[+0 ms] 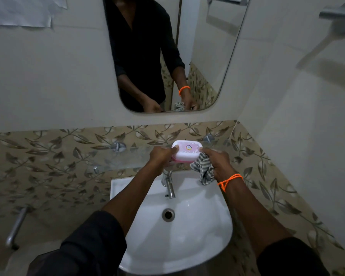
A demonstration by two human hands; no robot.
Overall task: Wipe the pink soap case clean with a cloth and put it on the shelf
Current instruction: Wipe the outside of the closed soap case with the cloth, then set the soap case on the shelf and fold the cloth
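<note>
The pink soap case (pixel 186 152), with a pale lid and a round sticker, sits at the glass shelf (pixel 116 159) above the basin. My left hand (pixel 161 157) grips its left end. My right hand (pixel 217 163) touches its right end with the fingertips while a striped grey cloth (pixel 204 169) is bunched in the same hand and hangs down. Whether the case rests on the shelf or is held just over it cannot be told.
A white wash basin (pixel 207 232) with a chrome tap (pixel 169 187) lies below the hands. A mirror (pixel 207 56) hangs on the wall above. A metal bar (pixel 16 226) is at the lower left and a white fixture (pixel 327 36) at the upper right.
</note>
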